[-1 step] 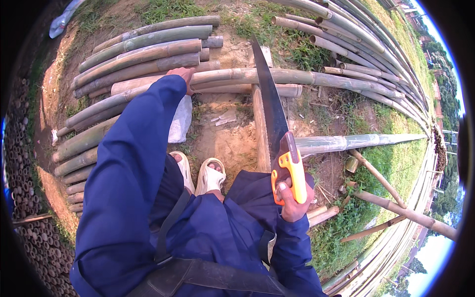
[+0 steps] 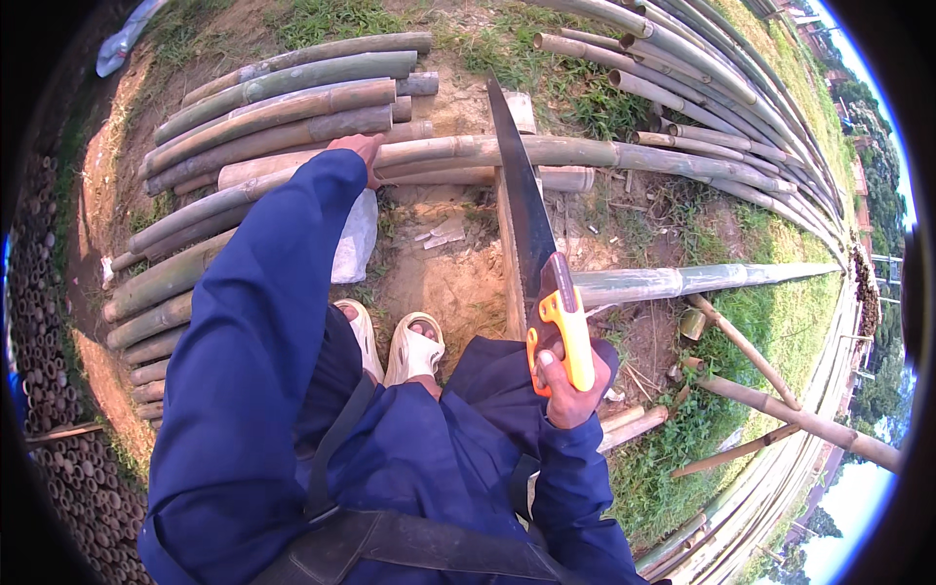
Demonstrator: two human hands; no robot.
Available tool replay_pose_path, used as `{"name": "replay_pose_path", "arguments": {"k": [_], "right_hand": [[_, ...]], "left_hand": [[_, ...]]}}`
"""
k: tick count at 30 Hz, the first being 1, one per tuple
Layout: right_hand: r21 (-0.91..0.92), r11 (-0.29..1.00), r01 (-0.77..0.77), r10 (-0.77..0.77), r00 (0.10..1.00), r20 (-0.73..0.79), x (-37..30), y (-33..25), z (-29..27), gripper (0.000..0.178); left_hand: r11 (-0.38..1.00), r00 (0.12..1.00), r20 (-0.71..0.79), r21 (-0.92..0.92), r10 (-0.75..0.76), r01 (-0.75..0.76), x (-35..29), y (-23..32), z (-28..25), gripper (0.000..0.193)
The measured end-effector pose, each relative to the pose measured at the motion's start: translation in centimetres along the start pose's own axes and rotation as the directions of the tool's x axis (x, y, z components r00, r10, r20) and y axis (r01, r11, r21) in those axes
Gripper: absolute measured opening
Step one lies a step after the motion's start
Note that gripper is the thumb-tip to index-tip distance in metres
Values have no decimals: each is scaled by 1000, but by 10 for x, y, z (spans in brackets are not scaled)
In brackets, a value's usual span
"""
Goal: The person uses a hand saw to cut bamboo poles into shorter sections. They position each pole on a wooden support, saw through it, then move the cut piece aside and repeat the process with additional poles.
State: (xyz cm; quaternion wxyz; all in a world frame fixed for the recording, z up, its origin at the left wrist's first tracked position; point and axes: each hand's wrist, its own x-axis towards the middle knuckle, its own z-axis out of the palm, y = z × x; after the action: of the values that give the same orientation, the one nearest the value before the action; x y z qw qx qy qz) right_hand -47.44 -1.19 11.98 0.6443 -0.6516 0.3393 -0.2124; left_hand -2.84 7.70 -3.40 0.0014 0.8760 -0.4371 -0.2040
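Note:
My right hand grips the orange and yellow handle of a handsaw. Its long dark blade points away from me, and its tip reaches the bamboo pole lying crosswise in front. My left hand, arm stretched out in a blue sleeve, holds that same pole near its left part. The pole rests across an upright wooden board under the blade.
A stack of bamboo poles lies at the left, and more long poles fan out at the upper right. A green pole lies on the right. A white sack and my feet in cream clogs are on bare soil.

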Motion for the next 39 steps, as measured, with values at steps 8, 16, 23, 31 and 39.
{"name": "replay_pose_path", "arguments": {"k": [8,16,23,31,39], "right_hand": [[-33,998,60,-59,998,25,56,56,34,9],[-211,974,76,-79,997,-4,71,50,40,25],[-198,974,114,-122,992,-26,99,77,54,25],[-230,958,172,-183,983,-29,29,65,46,24],[-261,945,197,-194,980,36,159,66,83,11]], "left_hand": [[999,1000,-9,-47,-13,12,-5,19,-22,91],[996,995,35,8,-88,88,-3,19,-22,72],[999,999,-24,33,-22,23,3,20,-19,62],[996,999,4,66,-53,52,-1,12,-14,72],[993,997,21,100,-68,65,6,18,-19,78]]}}
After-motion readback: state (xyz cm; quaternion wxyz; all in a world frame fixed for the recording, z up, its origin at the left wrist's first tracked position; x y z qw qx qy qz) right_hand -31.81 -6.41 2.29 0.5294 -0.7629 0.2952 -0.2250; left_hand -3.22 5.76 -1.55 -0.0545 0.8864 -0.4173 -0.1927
